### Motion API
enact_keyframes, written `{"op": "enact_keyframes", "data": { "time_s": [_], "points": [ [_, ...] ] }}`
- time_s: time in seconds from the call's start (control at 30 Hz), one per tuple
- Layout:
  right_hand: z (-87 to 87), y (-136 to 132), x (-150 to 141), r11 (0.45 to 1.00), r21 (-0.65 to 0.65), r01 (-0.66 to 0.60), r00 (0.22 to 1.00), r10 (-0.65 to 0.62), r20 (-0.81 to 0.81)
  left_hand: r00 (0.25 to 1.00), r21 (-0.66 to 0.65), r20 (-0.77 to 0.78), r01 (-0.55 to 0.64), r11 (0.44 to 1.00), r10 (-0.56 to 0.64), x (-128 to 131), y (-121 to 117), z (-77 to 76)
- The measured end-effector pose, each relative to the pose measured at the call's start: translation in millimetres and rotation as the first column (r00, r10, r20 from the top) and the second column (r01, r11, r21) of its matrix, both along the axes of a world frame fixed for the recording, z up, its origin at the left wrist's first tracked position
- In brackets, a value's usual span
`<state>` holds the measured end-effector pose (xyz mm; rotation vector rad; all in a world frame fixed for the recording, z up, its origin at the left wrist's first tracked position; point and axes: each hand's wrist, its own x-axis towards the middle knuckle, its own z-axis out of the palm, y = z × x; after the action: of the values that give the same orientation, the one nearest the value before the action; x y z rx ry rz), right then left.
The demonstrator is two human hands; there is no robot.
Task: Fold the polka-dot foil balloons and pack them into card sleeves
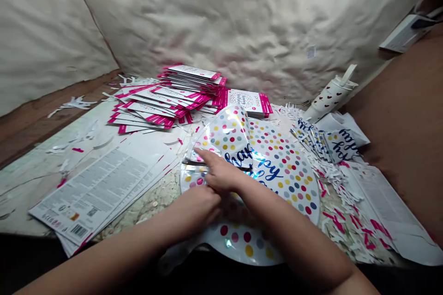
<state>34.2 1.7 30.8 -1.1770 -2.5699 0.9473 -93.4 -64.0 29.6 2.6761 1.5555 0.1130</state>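
A flat round foil balloon (287,166) with coloured dots and blue "happy" lettering lies in front of me, its top left part folded over. My right hand (217,171) presses on the fold with fingers stretched toward the left edge. My left hand (199,205) rests against the balloon's lower left part, fingers curled under the right hand; what they grip is hidden.
A fanned stack of pink-and-white printed cards (166,99) lies behind the balloon. White instruction sheets (100,189) lie at the left. Folded balloons (325,140) and a heart-patterned cup (328,97) are at the right, among paper scraps (346,221).
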Motion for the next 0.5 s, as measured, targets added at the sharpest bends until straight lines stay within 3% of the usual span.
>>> {"op": "enact_keyframes", "data": {
  "time_s": [0.07, 0.17, 0.23, 0.33, 0.43, 0.5],
  "points": [
    [-5.8, 1.8, 9.7, 0.989, 0.138, 0.052, 0.998, -0.048, -0.033, 0.995, 0.047, 0.022, 0.099, 0.994, -0.1, -31.9, 14.4, 7.5],
    [-14.9, 4.4, 5.6, 0.952, 0.272, 0.14, 0.99, -0.144, -0.003, 0.993, 0.262, -0.069, 0.113, 0.958, -0.098, -60.4, 48.2, 12.3],
    [-20.8, 6.4, -6.5, 0.917, 0.335, 0.216, 0.972, -0.233, 0.011, 0.981, 0.328, -0.137, 0.173, 0.929, -0.134, -63.7, 62.6, 15.0],
    [-29.0, 8.9, -26.5, 0.868, 0.415, 0.271, 0.951, -0.308, 0.023, 0.986, 0.426, -0.116, 0.161, 0.891, -0.122, -52.9, 58.7, 17.9],
    [-29.0, 12.7, -27.0, 0.823, 0.486, 0.294, 0.942, -0.335, -0.001, 0.97, 0.334, -0.064, 0.243, 0.911, -0.235, -39.7, 41.3, 9.3],
    [-16.4, 17.3, -3.3, 0.775, 0.529, 0.347, 0.924, -0.38, -0.05, 0.953, 0.192, -0.052, 0.302, 0.934, -0.298, -35.8, 35.7, -2.3]
  ]
}}
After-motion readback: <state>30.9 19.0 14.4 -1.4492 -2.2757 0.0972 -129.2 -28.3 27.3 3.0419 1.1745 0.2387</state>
